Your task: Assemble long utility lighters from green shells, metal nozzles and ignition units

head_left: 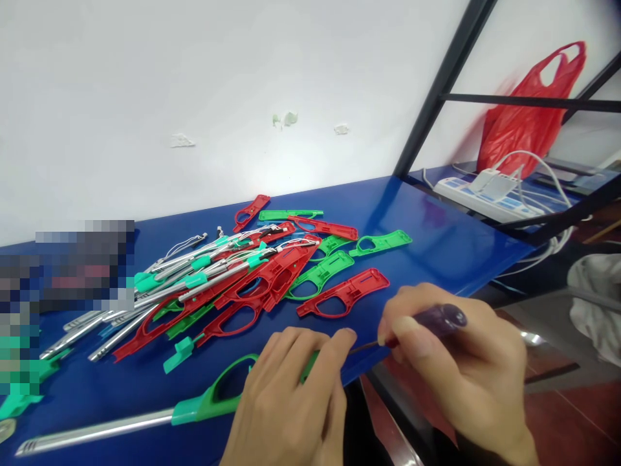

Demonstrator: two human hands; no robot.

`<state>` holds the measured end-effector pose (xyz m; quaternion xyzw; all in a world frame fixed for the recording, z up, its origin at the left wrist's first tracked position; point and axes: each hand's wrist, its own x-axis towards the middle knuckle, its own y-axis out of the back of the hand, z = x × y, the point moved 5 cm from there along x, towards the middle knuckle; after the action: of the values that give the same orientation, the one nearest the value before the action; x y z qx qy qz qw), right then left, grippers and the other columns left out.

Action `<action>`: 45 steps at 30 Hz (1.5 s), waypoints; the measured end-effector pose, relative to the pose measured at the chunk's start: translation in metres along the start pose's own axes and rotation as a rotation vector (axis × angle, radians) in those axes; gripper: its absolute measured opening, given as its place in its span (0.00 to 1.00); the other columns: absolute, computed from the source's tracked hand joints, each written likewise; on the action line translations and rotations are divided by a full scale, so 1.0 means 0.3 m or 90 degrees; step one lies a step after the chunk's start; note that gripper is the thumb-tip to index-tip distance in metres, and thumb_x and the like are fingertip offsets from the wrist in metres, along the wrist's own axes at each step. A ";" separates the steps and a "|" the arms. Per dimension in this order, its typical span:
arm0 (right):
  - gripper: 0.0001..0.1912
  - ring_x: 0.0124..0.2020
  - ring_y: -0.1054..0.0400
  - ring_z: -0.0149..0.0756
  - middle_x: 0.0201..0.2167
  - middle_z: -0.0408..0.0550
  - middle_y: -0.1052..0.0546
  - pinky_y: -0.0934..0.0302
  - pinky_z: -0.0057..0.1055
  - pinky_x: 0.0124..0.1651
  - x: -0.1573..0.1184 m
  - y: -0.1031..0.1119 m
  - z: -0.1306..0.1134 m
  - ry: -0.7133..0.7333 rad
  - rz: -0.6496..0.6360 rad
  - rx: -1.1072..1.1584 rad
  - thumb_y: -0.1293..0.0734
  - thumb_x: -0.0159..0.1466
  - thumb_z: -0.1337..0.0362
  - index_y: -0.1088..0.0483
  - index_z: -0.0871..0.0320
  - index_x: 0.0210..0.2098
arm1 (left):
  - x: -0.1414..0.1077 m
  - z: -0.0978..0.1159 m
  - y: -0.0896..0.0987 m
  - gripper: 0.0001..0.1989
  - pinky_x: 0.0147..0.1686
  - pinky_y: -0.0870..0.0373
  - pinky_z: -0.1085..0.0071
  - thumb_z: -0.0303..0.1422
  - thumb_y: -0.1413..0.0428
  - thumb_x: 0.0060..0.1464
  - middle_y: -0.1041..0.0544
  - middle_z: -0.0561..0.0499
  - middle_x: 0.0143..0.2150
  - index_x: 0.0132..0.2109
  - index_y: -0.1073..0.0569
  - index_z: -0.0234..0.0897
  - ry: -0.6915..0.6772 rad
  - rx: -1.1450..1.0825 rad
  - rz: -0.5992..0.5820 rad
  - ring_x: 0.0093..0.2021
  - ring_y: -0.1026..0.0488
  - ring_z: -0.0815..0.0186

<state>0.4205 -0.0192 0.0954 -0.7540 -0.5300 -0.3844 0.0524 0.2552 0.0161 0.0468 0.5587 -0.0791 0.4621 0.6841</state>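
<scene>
My left hand (295, 395) is closed over the handle of a green lighter (208, 401), whose metal tube points to the lower left over the blue table. In my right hand (451, 369) is a dark screwdriver (439, 320), gripped between thumb and fingers. Its thin shaft reaches left to the end of the green handle by my left fingertips; the exact contact point is hidden. Beyond my hands lie a red handle shell (356, 291), a green handle shell (388, 241) and a pile of metal tubes (167, 291) with wires and teal parts.
Teal pieces (179, 354) lie left of my left hand. At the right, a black metal frame (436, 90) stands by the table edge, with a white power strip (485, 197), cables and a red plastic bag (524, 123) behind it. A white wall borders the table's back.
</scene>
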 end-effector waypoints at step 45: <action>0.19 0.41 0.26 0.36 0.40 0.43 0.20 0.26 0.34 0.46 0.044 -0.090 -0.009 0.001 -0.043 0.112 0.24 0.66 0.67 0.21 0.48 0.56 | 0.035 0.024 0.006 0.15 0.33 0.20 0.57 0.25 0.50 0.62 0.20 0.44 0.44 0.55 0.31 0.38 0.000 0.072 0.008 0.39 0.20 0.55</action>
<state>0.3983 0.0013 0.0967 -0.7277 -0.5871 -0.3385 0.1058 0.2627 0.0158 0.0573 0.5959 -0.0560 0.4703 0.6485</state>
